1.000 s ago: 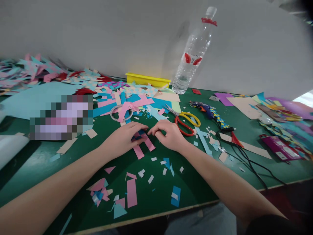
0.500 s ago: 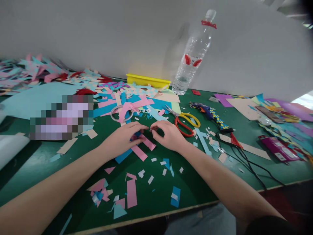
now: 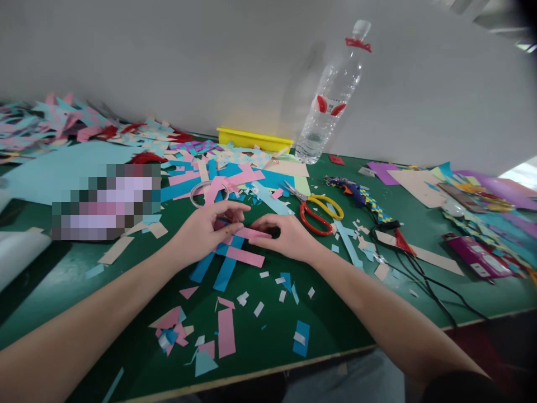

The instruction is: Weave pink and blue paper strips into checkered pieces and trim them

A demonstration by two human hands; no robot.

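Pink and blue paper strips [image 3: 230, 267] cross each other in an over-and-under weave above the green table. My left hand [image 3: 203, 230] grips the weave's left side between thumb and fingers, hiding part of it. With thumb and fingers closed, my right hand [image 3: 289, 238] pinches the right end of the upper pink strip [image 3: 255, 233]. A lower pink strip [image 3: 247, 257] sticks out to the right, and two blue ends point toward me. Just beyond my left hand lies a roll of tape [image 3: 193, 195] with pink paper across it.
Scissors [image 3: 316, 210] with red and yellow handles lie beyond my right hand. A clear bottle [image 3: 331, 92] leans at the wall by a yellow tray [image 3: 254, 140]. Paper scraps [image 3: 226, 331] litter the near table. Black cords [image 3: 419, 274] and a purple packet [image 3: 478, 254] lie right.
The woven strips have turned, so both blue ends now show below my left hand. My right hand has moved slightly down and now holds a pink strip's end.
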